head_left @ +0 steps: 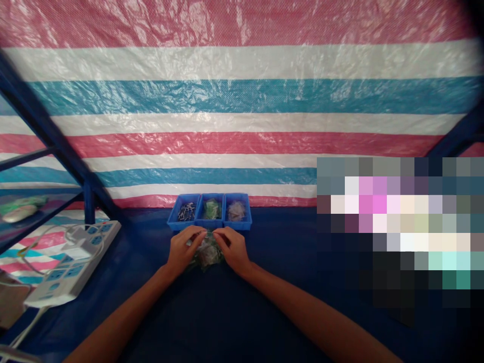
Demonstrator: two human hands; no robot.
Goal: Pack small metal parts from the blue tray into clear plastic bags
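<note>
My left hand [186, 247] and my right hand [233, 248] face each other close together in the middle of the dark blue table. Each pinches thumb against fingertips on a small clear plastic bag [209, 235] with a greenish tint. Just below the fingers lies a pile of similar clear and green plastic bags [208, 254], partly covered by my hands. Right behind them stands a blue tray [209, 195] with three compartments. Screw-like metal pieces [186, 211] fill the left one, green bags [212, 208] the middle one, and small pale translucent pieces [236, 210] the right one.
A white power strip [81, 262] with plugs and cables lies at the left edge. Blue metal frame bars [49, 126] rise on the left and right. A striped plastic sheet [242, 96] hangs behind the table [280, 252]. Blurred blocks hide the right side.
</note>
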